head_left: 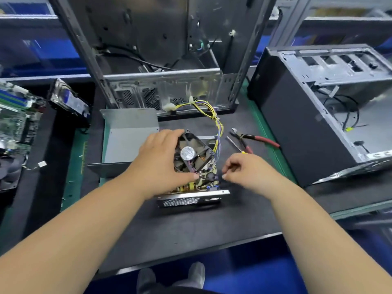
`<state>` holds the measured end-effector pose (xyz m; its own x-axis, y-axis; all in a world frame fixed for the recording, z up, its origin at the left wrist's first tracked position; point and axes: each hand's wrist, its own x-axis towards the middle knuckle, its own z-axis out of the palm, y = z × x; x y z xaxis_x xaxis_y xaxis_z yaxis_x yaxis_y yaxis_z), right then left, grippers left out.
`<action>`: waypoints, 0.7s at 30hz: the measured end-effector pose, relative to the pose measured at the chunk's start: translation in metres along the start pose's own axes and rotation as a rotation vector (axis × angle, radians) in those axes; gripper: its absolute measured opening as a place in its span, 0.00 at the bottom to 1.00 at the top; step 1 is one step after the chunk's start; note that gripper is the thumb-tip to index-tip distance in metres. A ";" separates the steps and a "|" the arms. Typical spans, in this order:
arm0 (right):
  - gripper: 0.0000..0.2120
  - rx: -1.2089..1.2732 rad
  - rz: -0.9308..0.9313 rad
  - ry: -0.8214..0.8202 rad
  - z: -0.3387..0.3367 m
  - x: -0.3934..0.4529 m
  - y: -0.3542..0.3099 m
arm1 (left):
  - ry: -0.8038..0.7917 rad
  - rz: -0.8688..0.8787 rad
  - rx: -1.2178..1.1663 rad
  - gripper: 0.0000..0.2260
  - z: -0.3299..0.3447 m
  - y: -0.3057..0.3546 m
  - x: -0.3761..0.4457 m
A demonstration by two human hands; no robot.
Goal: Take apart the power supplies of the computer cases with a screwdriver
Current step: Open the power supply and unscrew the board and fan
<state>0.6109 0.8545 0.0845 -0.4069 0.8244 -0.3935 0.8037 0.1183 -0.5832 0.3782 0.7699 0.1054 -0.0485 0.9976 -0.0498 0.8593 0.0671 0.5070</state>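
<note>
You are working over the opened power supply point(192, 187), which is sitting near the front edge of the counter point(191, 225), roughly at its middle. Your left hand point(161, 160) is gripping the black fan point(192, 152), its fingers curling over the fan's far rim while the thumb is reaching down toward the wires at the board. The fan is standing tilted above the power supply's board, its silver hub label facing you. Your right hand point(248, 170) is hovering just beside the power supply's right side, its fingers bent close together and pinching a thin dark wire point(212, 177) that is running from the fan area.

The grey metal cover point(127, 139) is lying just left of the power supply, toward the counter's left half. A bundle of yellow and purple cables point(216, 122) is trailing from the power supply up to the open computer case point(165, 60) standing at the counter's back edge. The screwdriver point(236, 145) and the red-handled pliers point(254, 139) are lying to the right of the power supply, crossing each other, untouched. A second case point(318, 107) is lying on its side at the counter's right edge. Circuit boards point(14, 119) are resting off the left edge.
</note>
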 end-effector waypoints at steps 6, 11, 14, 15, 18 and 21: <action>0.10 -0.072 -0.115 -0.097 0.012 0.011 0.012 | 0.037 0.036 0.084 0.45 0.008 0.014 0.001; 0.11 -0.079 -0.266 -0.109 0.009 0.015 0.011 | 0.141 0.028 -0.077 0.44 0.010 0.035 0.014; 0.11 -0.079 -0.343 -0.105 0.009 0.015 0.014 | 0.173 0.025 -0.100 0.43 0.017 0.047 0.024; 0.11 -0.076 -0.362 -0.105 0.010 0.015 0.015 | 0.187 0.030 -0.100 0.43 0.020 0.050 0.027; 0.09 -0.044 -0.367 -0.111 0.013 0.017 0.018 | 0.196 0.025 -0.105 0.42 0.027 0.055 0.037; 0.09 -0.007 -0.311 -0.122 0.021 0.016 0.022 | 0.174 0.044 -0.066 0.42 0.032 0.058 0.046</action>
<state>0.6126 0.8582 0.0504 -0.6815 0.6761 -0.2800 0.6357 0.3575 -0.6842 0.4423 0.8189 0.1046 -0.1041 0.9873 0.1199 0.8274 0.0190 0.5613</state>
